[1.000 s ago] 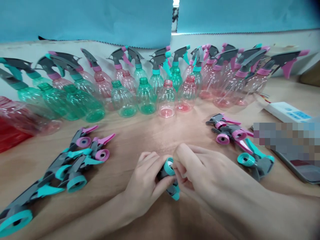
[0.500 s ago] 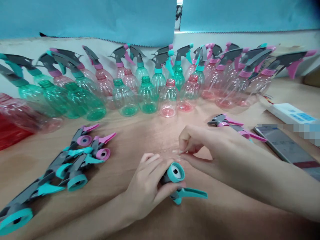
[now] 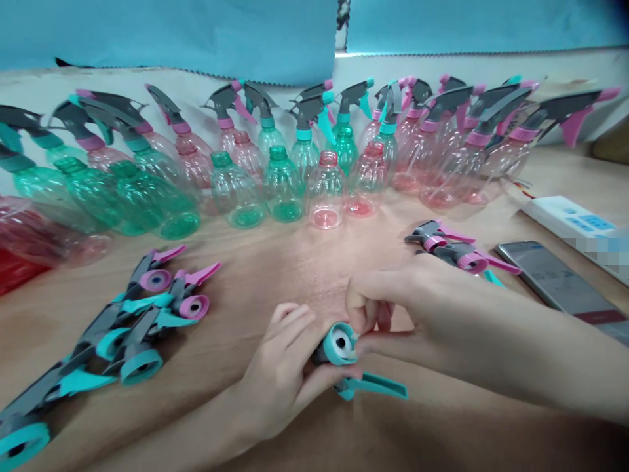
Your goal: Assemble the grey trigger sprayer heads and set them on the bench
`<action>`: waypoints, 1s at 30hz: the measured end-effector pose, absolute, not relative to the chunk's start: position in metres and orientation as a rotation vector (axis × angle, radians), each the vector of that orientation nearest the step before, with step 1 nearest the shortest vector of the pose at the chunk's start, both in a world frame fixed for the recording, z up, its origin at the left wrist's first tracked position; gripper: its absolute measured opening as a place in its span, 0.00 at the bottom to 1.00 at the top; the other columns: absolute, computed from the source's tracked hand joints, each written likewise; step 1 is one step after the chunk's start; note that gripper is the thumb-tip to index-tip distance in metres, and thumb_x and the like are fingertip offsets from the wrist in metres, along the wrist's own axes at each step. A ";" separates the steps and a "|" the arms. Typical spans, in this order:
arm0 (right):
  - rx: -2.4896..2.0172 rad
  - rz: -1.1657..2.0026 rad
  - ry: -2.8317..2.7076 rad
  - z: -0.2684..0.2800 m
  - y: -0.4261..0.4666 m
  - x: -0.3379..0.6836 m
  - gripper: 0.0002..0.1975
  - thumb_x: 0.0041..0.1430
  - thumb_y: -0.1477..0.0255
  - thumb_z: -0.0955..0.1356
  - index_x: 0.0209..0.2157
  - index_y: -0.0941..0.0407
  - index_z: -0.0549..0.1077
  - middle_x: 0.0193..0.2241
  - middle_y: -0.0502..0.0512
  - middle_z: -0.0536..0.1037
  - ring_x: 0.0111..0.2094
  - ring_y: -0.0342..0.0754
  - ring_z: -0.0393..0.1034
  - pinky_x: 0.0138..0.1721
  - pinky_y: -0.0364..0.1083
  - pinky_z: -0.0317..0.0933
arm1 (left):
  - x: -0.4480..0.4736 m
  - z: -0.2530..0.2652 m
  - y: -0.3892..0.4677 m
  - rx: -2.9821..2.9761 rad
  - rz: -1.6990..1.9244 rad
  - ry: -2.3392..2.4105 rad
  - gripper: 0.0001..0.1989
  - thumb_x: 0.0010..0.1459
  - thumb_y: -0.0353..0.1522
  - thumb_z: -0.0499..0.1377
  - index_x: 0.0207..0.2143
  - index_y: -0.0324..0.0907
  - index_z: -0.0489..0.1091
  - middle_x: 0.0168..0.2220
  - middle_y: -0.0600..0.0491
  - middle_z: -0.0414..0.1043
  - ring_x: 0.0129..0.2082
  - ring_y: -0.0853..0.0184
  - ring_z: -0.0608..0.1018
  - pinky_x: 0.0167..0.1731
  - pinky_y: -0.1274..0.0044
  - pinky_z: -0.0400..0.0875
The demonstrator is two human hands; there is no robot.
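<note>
My left hand (image 3: 282, 373) is closed around a grey trigger spray head (image 3: 339, 346), its teal collar turned up toward me. Inside the collar a white ring with a dark centre hole shows, and the teal trigger lever points right. My right hand (image 3: 407, 308) is pinched at the collar's right rim, thumb and forefinger together on a small whitish piece. Most of that piece is covered by the fingertips, so its exact shape is hidden.
More spray heads (image 3: 142, 364) with teal and pink collars lie at left, others (image 3: 432, 239) at right. Green and pink clear bottles (image 3: 324, 190) stand in rows behind, many with spray heads fitted. A phone (image 3: 545, 269) and a white box (image 3: 570, 216) lie at right.
My right hand has moved from the table just beyond the spray head down to its collar, keeping its pinch. My left hand still holds the spray head in nearly the same place.
</note>
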State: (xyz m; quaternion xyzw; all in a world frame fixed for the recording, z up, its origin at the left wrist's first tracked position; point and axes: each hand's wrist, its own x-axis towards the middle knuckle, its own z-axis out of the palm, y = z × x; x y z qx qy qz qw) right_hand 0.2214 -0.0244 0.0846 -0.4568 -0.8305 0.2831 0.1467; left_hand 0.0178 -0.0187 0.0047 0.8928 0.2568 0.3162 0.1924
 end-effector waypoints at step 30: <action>-1.206 1.538 -1.752 0.067 -0.024 0.200 0.11 0.42 0.83 0.65 0.25 0.55 0.59 0.19 0.40 0.63 0.21 0.35 0.58 0.18 0.33 0.53 | 0.017 0.005 -0.020 2.609 0.994 0.742 0.15 0.62 0.40 0.51 0.38 0.36 0.65 0.26 0.51 0.68 0.28 0.65 0.69 0.34 0.71 0.63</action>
